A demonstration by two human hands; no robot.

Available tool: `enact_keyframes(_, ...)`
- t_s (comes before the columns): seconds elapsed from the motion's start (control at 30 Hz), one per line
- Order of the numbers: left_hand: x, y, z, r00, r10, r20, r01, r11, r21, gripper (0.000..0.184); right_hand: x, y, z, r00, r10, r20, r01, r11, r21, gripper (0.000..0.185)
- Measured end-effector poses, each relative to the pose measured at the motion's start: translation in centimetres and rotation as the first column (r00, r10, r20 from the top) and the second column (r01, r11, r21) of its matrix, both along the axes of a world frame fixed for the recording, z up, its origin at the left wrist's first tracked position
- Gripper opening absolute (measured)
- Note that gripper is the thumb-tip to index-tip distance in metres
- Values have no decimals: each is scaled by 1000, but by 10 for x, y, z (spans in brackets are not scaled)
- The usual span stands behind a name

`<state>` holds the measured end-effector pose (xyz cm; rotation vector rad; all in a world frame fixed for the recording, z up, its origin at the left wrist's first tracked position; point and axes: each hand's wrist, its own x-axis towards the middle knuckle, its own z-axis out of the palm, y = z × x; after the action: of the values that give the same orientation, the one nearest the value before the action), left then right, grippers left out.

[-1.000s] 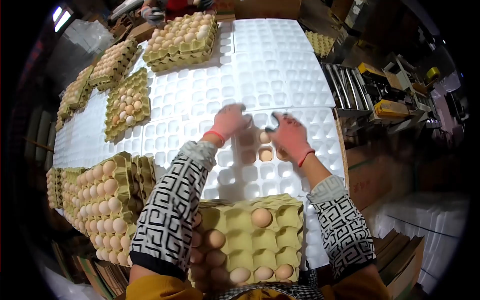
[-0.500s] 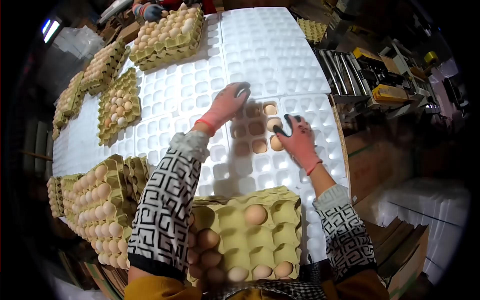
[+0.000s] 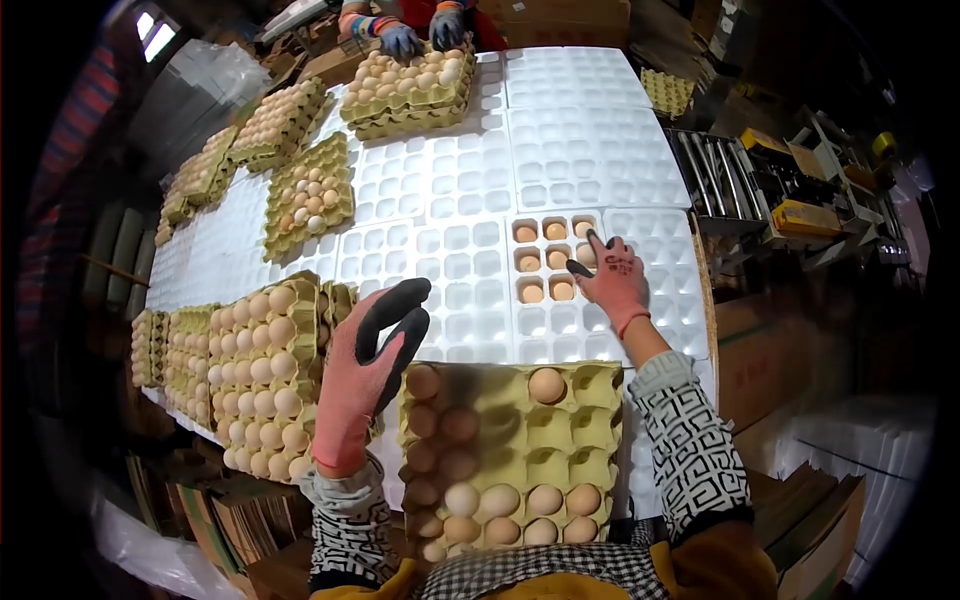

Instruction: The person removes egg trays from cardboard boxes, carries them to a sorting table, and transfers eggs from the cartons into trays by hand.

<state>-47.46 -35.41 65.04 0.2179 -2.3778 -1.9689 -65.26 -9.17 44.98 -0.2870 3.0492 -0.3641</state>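
My left hand point(image 3: 375, 350), in a pink glove with dark fingertips, is raised near the left edge of the pulp egg tray point(image 3: 550, 432). Its thumb and fingers are apart, with nothing between them. Several brown eggs point(image 3: 545, 385) sit in that tray, and some cups are bare. My right hand point(image 3: 615, 285), gloved alike, lies over a block of brown eggs point(image 3: 528, 260) set in the white foam tray point(image 3: 470, 318). Its thumb and forefinger are spread about a pale egg point(image 3: 587, 254) seated in a pocket. The palm hides the block's lower right corner.
Stacked egg trays point(image 3: 250, 375) stand at the left, with more stacks point(image 3: 280, 125) farther back. A part-filled tray point(image 3: 310, 200) lies on the foam. Across the table a co-worker's gloved hands point(image 3: 400, 42) rest on another stack point(image 3: 410, 90). A roller conveyor point(image 3: 705, 175) is at the right.
My left hand has drawn back from the foam pockets toward me and the pulp tray. My right hand stays by the same eggs. The view has shifted, showing both the co-worker's hands.
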Motion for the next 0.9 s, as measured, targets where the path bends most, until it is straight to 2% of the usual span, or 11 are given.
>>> enact_keyframes(0.07,14,10,9,998,44,33,-40,991,-131,35,-16,-4,-26,998,42,-38,-41,998,51,59)
enact_keyframes(0.17,41,2,3,999,24,-40,-41,861,-507,41,-34,-2,-33,993,-77,90,91,982,-164,53)
enact_keyframes(0.27,74,-19,-39,999,-40,14,38,701,-712,51,-15,5,-21,994,39,-98,-34,998,50,51)
enact_keyframes(0.3,83,-18,-49,999,-42,25,47,720,-693,54,-9,8,-21,978,16,-207,-8,999,40,52)
enact_keyframes(0.43,91,-11,-58,999,-3,-37,-24,705,-708,56,12,10,-12,988,73,135,-75,997,6,63)
enact_keyframes(0.53,79,-5,-51,997,34,-71,-76,661,-747,49,16,3,-28,994,110,15,-110,994,23,64)
enact_keyframes(0.67,64,-1,-56,994,109,-5,-66,561,-825,42,17,11,-41,987,-5,-159,-26,981,-191,50)
enact_keyframes(0.77,57,-2,-52,994,111,27,-36,534,-845,39,23,20,-31,973,37,-228,-37,999,4,48)
enact_keyframes(0.8,60,-4,-54,993,113,-16,-80,587,-806,39,22,28,-30,962,60,-268,-46,997,60,49)
enact_keyframes(0.83,63,-8,-57,991,117,-62,-122,635,-763,39,17,33,-29,993,26,-116,-20,999,46,57)
enact_keyframes(0.9,73,-18,-75,953,217,-210,-301,740,-602,38,20,38,-33,988,9,-152,-25,994,-105,61)
